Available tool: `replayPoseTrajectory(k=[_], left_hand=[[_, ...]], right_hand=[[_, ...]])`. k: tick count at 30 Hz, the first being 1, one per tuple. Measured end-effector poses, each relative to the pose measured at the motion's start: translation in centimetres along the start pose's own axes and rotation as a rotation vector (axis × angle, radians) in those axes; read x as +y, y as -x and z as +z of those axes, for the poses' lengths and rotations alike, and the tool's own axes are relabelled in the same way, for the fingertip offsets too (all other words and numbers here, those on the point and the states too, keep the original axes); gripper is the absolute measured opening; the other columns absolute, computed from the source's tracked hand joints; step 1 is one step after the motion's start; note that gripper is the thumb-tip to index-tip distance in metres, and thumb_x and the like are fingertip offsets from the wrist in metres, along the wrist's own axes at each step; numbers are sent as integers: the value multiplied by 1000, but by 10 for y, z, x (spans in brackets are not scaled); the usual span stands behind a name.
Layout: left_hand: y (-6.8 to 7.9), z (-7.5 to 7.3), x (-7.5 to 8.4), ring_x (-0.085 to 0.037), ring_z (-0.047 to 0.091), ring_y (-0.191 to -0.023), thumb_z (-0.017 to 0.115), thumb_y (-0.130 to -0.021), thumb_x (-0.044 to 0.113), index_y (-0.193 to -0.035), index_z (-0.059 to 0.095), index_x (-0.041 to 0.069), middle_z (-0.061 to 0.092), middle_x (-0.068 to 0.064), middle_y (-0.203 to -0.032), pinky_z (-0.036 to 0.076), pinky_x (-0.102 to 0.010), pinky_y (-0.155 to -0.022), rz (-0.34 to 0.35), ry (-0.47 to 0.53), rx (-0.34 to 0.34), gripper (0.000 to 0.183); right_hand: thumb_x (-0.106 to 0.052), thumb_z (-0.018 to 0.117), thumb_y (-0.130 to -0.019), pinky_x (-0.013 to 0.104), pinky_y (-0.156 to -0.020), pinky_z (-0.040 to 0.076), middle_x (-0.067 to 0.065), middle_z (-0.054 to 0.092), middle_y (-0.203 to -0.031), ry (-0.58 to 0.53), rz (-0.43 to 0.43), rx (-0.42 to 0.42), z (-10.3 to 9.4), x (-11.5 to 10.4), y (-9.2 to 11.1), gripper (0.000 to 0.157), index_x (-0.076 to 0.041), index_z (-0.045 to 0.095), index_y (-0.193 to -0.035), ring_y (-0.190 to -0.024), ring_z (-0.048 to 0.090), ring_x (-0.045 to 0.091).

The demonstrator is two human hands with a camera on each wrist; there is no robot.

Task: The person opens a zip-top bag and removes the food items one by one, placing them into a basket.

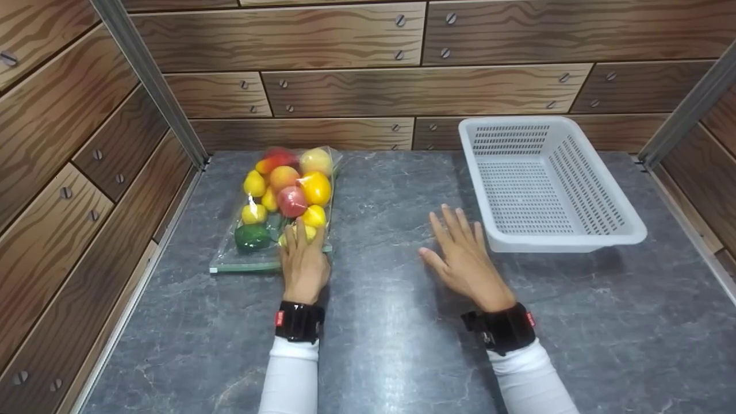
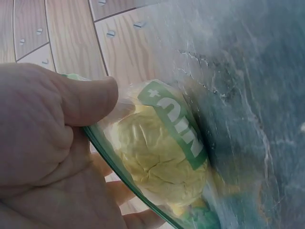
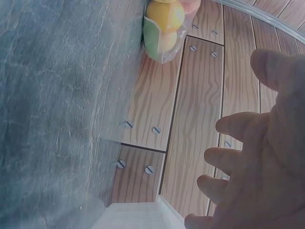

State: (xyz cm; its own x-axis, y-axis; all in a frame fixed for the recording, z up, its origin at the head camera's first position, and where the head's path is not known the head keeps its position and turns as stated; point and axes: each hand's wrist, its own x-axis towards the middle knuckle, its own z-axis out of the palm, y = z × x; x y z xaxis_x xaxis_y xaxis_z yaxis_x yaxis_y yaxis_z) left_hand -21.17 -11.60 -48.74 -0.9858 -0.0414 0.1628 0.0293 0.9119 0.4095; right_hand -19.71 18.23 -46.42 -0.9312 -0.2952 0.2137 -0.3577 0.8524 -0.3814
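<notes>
A clear zip bag (image 1: 224, 259) of assorted fruit lies on the left of the grey table, its green zip edge toward me. Red, orange and yellow fruits fill it, with a dark green fruit (image 1: 252, 237) near the zip. My left hand (image 1: 305, 261) grips the bag's near right edge, fingers over the top and thumb (image 2: 97, 100) on the other side. A wrinkled yellow fruit (image 2: 152, 152) shows through the plastic beside those fingers. My right hand (image 1: 467, 267), fingers spread and holding nothing, is above the table just left of a white basket (image 1: 624, 230).
The perforated basket stands at the back right, with no contents showing. Wood-patterned panels (image 1: 345, 92) enclose the table (image 1: 379, 322) at the back and sides, with metal posts (image 1: 155, 80) at the corners.
</notes>
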Motion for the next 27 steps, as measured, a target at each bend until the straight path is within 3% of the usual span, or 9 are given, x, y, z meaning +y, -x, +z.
replayPoseTrajectory(k=[9, 18, 27], left_hand=[[1, -2, 5, -54, 26, -149, 59, -91, -4, -137, 67, 12, 33, -30, -161, 23, -75, -115, 63, 42, 53, 50], [5, -10, 21, -55, 29, -147, 57, -96, -1, -133, 70, 13, 38, -27, -160, 22, -76, -115, 154, 55, 107, 42], [11, -11, 45, -57, 35, -143, 58, -97, 2, -120, 76, 14, 43, -22, -158, 27, -77, -112, 276, 48, 85, 31]], right_hand=[[-39, 53, -106, 66, -123, -1, 22, 14, -170, 3, 4, -9, 0, 0, 0, 71, -4, 26, -162, -156, 8, 45], [-39, 54, -106, 67, -123, 0, 23, 15, -170, -8, 6, -8, 0, 0, 0, 71, -3, 27, -161, -156, 8, 45], [-33, 64, -102, 60, -126, 8, 21, 19, -169, -68, -65, 21, 0, -3, -2, 76, -2, 28, -161, -157, 11, 42]])
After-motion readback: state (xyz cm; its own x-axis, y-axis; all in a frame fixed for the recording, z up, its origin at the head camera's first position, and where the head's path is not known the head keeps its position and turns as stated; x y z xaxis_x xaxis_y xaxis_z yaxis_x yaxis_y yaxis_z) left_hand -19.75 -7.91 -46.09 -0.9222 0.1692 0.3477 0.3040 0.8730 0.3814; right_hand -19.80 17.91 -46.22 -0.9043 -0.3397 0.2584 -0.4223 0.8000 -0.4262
